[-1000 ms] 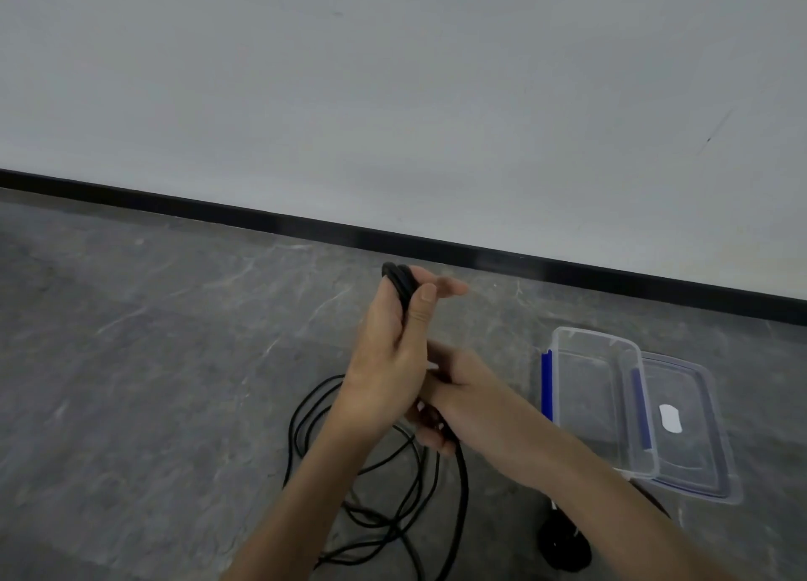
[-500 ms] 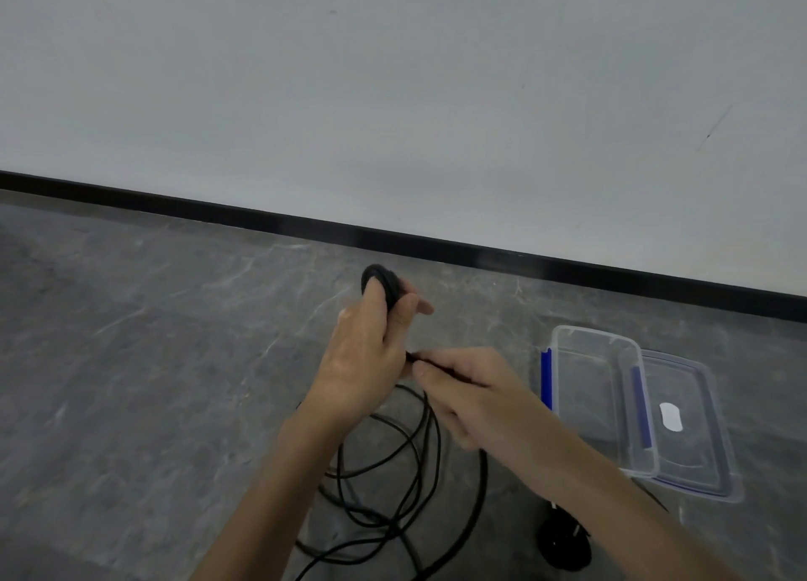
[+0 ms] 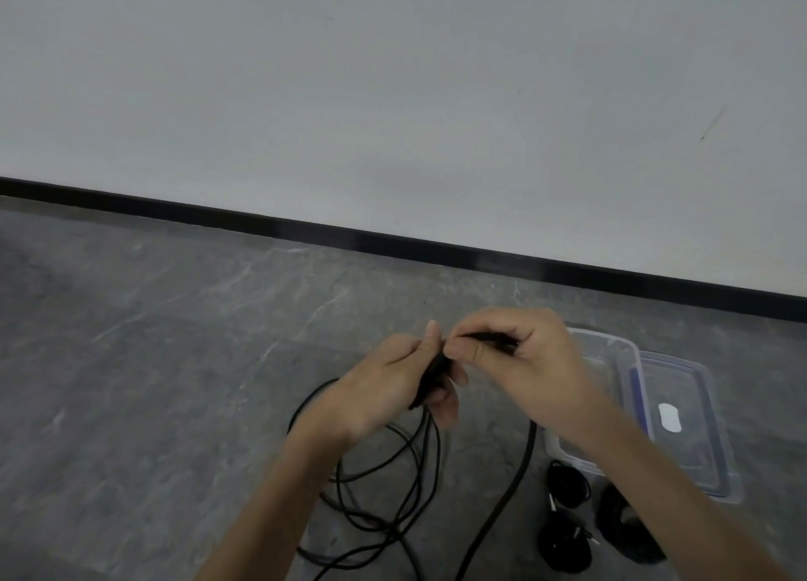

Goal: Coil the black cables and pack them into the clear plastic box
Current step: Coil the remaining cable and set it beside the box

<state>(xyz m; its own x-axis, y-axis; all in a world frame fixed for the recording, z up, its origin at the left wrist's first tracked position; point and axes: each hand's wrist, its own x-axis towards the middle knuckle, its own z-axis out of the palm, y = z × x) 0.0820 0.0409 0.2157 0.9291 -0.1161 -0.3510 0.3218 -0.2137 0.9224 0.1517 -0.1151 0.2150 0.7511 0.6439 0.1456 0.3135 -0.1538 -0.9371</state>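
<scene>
Cable [image 3: 428, 382], thin and black, loops from curled grip of left hand [image 3: 384, 388]; right hand [image 3: 524, 371] pinches it.

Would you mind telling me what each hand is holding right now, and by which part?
Both hold black cable. The left hand grips the gathered loops near their top; the right hand pinches a short stretch right beside that bundle.

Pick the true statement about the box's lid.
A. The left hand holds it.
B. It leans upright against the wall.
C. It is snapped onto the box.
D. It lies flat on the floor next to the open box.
D: the lid lies flat on the floor beside the open clear plastic box, while the left hand and right hand both grip the black cable.
</scene>
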